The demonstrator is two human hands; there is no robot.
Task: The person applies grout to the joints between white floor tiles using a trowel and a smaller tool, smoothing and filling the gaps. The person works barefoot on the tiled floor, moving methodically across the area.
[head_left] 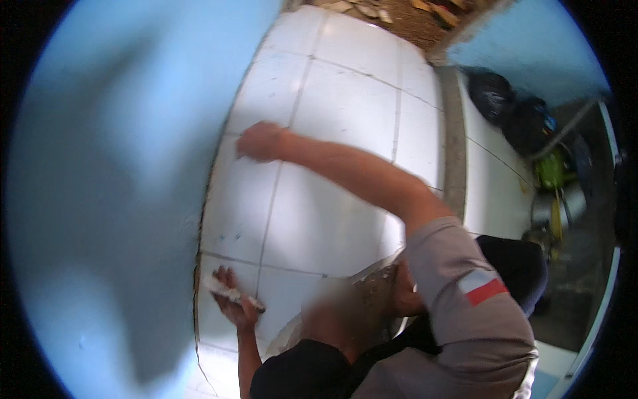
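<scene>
My left hand (238, 307) is low at the left, close to the foot of the blue wall. Its fingers are closed around a pale, elongated piece (224, 290) with a dark tip, whose kind I cannot tell. Stretched leftward across the white tiled floor (345, 113), my right arm ends in a closed, slightly blurred right hand (264, 141) next to the wall's lower edge. Whatever its fingers hold, if anything, is hidden. Between my bent legs lies a clear plastic sack (377, 287) with brown contents, partly covered by my body.
A blue wall (126, 166) runs along the left. Brown soil with dry leaves (435, 12) lies beyond the far floor edge. A raised grey ledge (455, 139) borders the tiles at the right, with black plastic bags (492, 96), a green object (550, 169) and a metal pot (563, 207) past it.
</scene>
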